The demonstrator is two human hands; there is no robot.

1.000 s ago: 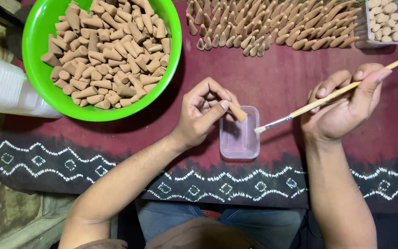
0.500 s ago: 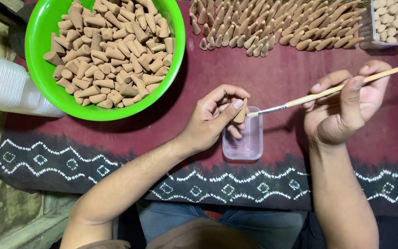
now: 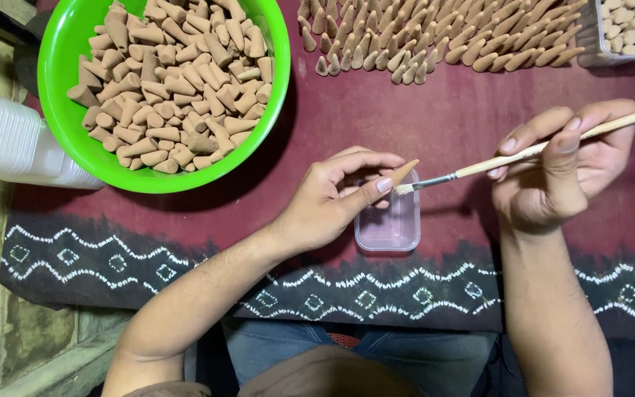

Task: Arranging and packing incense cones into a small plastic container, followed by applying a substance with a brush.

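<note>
Left hand [image 3: 328, 202] sits near the middle of the frame, its grip closed on a single tan cone [image 3: 403, 173] pinched between thumb and fingers, tip pointing up and to the right. The cone hovers right over the top edge of a small clear tray [image 3: 389, 224], which lies on the dark red cloth [image 3: 435, 125] covering the tabletop.

Right hand [image 3: 564, 173] is at the right side of the frame, grip closed around a thin wooden brush [image 3: 531, 151]. The handle runs off toward the upper right edge, and the bristles touch the underside of the cone, or sit just beside it; hard to say which from this angle.

Upper left there's a bright green bowl [image 3: 64, 136] heaped with more of the same cones, all jumbled. Along the top of the frame a whole bunch of cones [image 3: 435, 37] lie in rows on the cloth. Upper right corner has a clear box [image 3: 597, 51] with small pale round pieces in it. At the far left edge, just beside the bowl, lies a stack of white plastic cups [image 3: 9, 140] on its side. The cloth has a black border with a white zigzag pattern along the bottom.
</note>
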